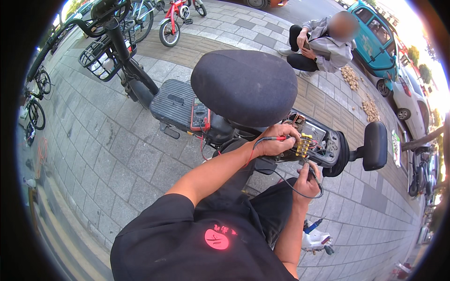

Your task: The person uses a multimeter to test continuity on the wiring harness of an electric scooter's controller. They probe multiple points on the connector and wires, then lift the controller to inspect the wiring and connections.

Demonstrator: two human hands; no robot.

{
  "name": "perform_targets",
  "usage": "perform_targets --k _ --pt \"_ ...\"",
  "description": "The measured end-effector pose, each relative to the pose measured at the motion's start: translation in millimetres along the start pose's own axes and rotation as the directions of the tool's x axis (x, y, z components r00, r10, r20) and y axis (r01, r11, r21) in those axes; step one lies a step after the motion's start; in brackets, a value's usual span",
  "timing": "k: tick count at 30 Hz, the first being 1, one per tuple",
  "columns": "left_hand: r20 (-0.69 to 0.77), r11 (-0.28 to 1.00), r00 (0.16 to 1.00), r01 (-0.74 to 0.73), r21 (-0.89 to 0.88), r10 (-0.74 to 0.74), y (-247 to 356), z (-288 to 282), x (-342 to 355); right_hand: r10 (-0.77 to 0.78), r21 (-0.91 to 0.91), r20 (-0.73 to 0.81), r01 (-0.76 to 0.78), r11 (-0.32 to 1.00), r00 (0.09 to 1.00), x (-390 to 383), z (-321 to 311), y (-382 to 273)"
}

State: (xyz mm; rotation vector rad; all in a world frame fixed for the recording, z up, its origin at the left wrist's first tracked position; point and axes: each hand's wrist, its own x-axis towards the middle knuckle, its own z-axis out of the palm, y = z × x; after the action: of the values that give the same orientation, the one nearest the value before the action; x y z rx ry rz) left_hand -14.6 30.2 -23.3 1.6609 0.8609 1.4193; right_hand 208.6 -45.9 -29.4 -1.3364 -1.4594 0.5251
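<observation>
My left hand (276, 140) is closed on a red multimeter probe (280, 138), its tip beside a block of yellow connectors (304, 145). My right hand (307, 180) pinches a black multimeter probe (312, 172) just below that block, its black lead looping around the wrist. The connectors sit among loose wires in the opened rear body of an electric scooter (333, 147). On the ribbed footboard (173, 100) a red multimeter (200, 117) rests, a red lead running from it. The tips' exact contact points are too small to make out.
The dark saddle (246, 86) rises just beyond my hands, and a padded backrest (375, 146) stands to the right. A person (323, 47) crouches on the pavement at the far right. A blue screwdriver (313, 225) lies near a white object at the lower right.
</observation>
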Motion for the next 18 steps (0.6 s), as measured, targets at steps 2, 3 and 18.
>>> perform_targets --k 2,3,18 --pt "0.007 1.0 1.0 0.002 -0.013 -0.002 -0.5 -0.8 -0.7 -0.008 -0.005 -0.007 0.008 1.0 1.0 -0.7 0.6 1.7" --pt "0.011 1.0 1.0 0.003 -0.02 -0.003 -0.3 -1.3 -1.1 -0.018 -0.003 -0.014 0.018 1.0 1.0 -1.2 1.3 2.8" --pt "0.024 1.0 1.0 -0.004 -0.017 0.004 0.1 -3.9 -3.0 -0.04 0.007 -0.014 0.04 0.999 0.999 -3.9 0.5 4.0"
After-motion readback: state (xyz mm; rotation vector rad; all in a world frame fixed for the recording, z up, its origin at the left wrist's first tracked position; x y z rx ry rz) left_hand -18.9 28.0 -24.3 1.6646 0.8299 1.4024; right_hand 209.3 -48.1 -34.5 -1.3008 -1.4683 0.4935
